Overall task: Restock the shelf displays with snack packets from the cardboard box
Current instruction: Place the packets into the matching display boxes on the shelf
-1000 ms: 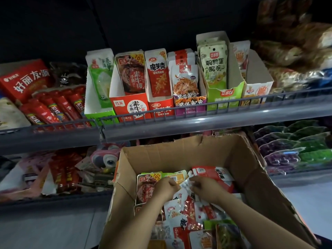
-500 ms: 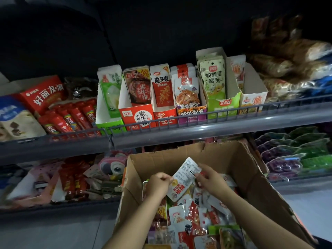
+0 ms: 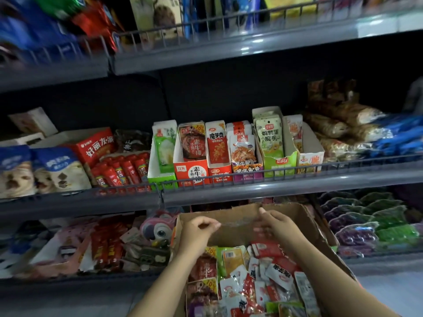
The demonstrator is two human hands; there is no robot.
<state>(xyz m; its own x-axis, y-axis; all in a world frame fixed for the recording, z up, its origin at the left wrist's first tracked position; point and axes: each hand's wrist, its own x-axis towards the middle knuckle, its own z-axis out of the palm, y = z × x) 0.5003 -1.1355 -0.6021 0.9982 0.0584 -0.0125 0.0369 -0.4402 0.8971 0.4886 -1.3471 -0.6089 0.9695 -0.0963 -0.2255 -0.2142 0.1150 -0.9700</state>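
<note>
Both hands, left [image 3: 198,229] and right [image 3: 278,226], hover apart over the cardboard box [image 3: 242,221] of loose snack packets [image 3: 249,277], too blurry to tell if they're gripping anything, probably heading for the display boxes [image 3: 219,156] above.

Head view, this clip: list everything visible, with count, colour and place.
Cardboard box: one, brown, open, below the middle shelf, in front of the person.
Loose packets: many, mostly red, white and green, piled in the box.
Display cartons: six, green, red, purple and white, in a row on the middle shelf.
Red sticks: several, left of the cartons.
Blue-white bags: about three, far left of the middle shelf.
Purple and green packs: many, lower shelf, right.
Top shelf goods: blurred, mixed colours.
Left hand: fingers curled over the box; anything held is too blurred to tell.
Right hand: raised over the box, blurred.
</note>
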